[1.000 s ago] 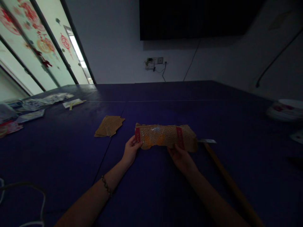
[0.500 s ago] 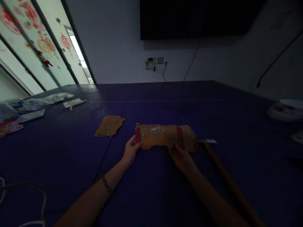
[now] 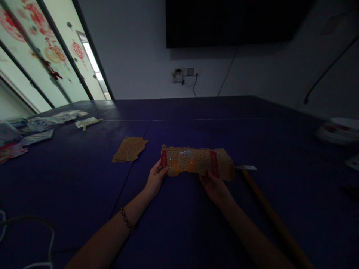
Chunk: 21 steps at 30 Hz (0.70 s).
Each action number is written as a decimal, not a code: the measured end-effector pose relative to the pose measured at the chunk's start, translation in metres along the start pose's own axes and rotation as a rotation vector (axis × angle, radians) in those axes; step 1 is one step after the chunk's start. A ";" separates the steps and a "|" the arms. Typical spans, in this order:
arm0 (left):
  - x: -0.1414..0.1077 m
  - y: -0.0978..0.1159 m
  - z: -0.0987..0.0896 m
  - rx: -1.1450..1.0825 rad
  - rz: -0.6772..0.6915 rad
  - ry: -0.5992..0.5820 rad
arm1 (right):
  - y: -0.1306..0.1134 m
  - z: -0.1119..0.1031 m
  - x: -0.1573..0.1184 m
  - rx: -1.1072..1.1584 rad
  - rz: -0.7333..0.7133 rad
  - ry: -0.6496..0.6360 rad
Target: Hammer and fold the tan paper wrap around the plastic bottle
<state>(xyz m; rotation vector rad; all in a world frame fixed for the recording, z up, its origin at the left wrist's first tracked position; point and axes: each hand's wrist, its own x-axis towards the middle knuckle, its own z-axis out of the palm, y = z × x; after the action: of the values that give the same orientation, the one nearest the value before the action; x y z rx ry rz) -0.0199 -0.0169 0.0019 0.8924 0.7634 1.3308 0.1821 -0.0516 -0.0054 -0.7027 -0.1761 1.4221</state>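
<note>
A long, ragged-edged piece of dotted brown cardboard (image 3: pixel 193 161) with red bands and a shiny, clear tape-like patch is held up between both hands over the dark table. My left hand (image 3: pixel 157 177) pinches its lower left corner, thumb in front. Along its lower right edge, my right hand (image 3: pixel 217 189) grips it with the fingers partly behind. Just right of the cardboard lies a hammer-like tool with a long wooden handle (image 3: pixel 272 213) and a flat pale metal end (image 3: pixel 248 167); the cardboard covers part of it.
Left of my hands lies a small stack of dotted cardboard pieces (image 3: pixel 130 149). Packets and papers (image 3: pixel 37 137) spread along the far left. A pale cable (image 3: pixel 52 239) loops at lower left. Stacked dishes (image 3: pixel 338 130) stand at right on the purple table (image 3: pixel 179 110).
Almost nothing differs. Both hands keep hold of the cardboard, which has tilted or shifted very slightly.
</note>
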 end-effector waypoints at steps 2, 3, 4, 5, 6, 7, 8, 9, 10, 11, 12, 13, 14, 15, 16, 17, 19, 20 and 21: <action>0.000 0.000 0.000 -0.003 -0.009 0.003 | 0.001 0.000 0.000 -0.004 -0.012 -0.009; 0.000 -0.001 -0.001 -0.003 -0.013 0.005 | 0.001 0.000 0.000 -0.005 -0.019 -0.014; 0.000 -0.001 -0.001 -0.004 -0.018 0.004 | 0.001 0.000 0.000 -0.006 -0.022 -0.016; 0.000 -0.002 -0.002 -0.005 -0.023 0.000 | 0.001 0.000 0.000 -0.008 -0.022 -0.015; 0.001 -0.002 -0.003 -0.008 -0.027 -0.005 | 0.002 -0.001 0.001 -0.009 -0.020 -0.012; 0.001 -0.003 -0.003 -0.012 -0.030 -0.012 | 0.002 -0.002 0.002 -0.012 -0.018 -0.013; 0.002 -0.003 -0.004 -0.016 -0.031 -0.017 | 0.002 -0.003 0.003 -0.017 -0.019 -0.016; 0.002 -0.004 -0.005 -0.019 -0.033 -0.020 | 0.002 -0.004 0.004 -0.023 -0.023 -0.019; 0.003 -0.004 -0.005 -0.021 -0.035 -0.023 | 0.003 -0.005 0.005 -0.028 -0.029 -0.023; 0.003 -0.005 -0.006 -0.021 -0.038 -0.024 | 0.003 -0.005 0.005 -0.031 -0.036 -0.028; 0.003 -0.005 -0.006 -0.021 -0.041 -0.026 | 0.003 -0.006 0.006 -0.035 -0.042 -0.032; 0.003 -0.005 -0.006 -0.020 -0.045 -0.027 | 0.004 -0.006 0.006 -0.038 -0.048 -0.032; 0.003 -0.005 -0.007 -0.018 -0.047 -0.027 | 0.004 -0.006 0.006 -0.042 -0.054 -0.033; 0.003 -0.005 -0.007 -0.017 -0.048 -0.026 | 0.004 -0.006 0.006 -0.046 -0.057 -0.033; 0.003 -0.005 -0.007 -0.016 -0.049 -0.025 | 0.004 -0.006 0.006 -0.050 -0.059 -0.030; 0.003 -0.005 -0.006 -0.016 -0.050 -0.024 | 0.004 -0.006 0.006 -0.052 -0.057 -0.027; 0.003 -0.004 -0.006 -0.014 -0.051 -0.019 | 0.004 -0.005 0.005 -0.045 -0.048 -0.017; 0.002 -0.004 -0.006 -0.012 -0.051 -0.017 | 0.004 -0.005 0.005 -0.039 -0.043 -0.013; 0.002 -0.003 -0.005 -0.010 -0.051 -0.016 | 0.003 -0.006 0.005 -0.033 -0.038 -0.012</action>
<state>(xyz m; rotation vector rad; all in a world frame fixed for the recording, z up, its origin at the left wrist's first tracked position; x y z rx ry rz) -0.0227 -0.0143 -0.0035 0.8696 0.7618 1.2805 0.1829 -0.0488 -0.0131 -0.7145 -0.2215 1.3896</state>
